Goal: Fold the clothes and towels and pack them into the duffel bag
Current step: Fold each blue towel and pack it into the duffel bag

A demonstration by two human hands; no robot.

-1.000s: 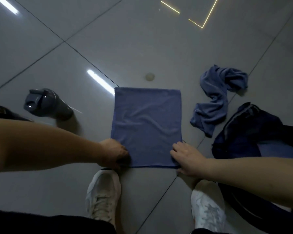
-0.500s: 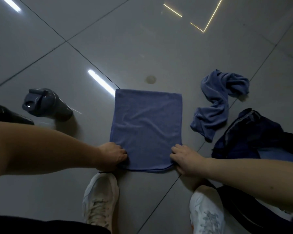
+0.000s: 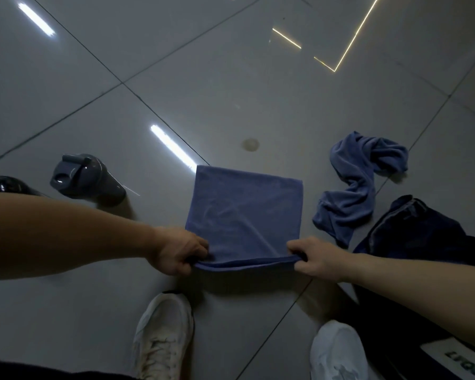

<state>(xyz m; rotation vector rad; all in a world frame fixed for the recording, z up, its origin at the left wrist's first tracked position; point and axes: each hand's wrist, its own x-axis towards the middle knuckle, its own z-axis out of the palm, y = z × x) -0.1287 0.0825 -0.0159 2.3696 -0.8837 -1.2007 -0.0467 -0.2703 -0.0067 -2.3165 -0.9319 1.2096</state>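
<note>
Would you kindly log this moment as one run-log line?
step: folding flat towel | left hand: pinches near corner | right hand: pinches near corner | crumpled towel: untouched

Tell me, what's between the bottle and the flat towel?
Just bare floor with a light streak on it, in the head view. The bottle and flat towel lie apart.

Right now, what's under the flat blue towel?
The floor, where the left hand and right hand hold up the near edge of the flat blue towel. The rest hides whatever lies beneath.
</note>
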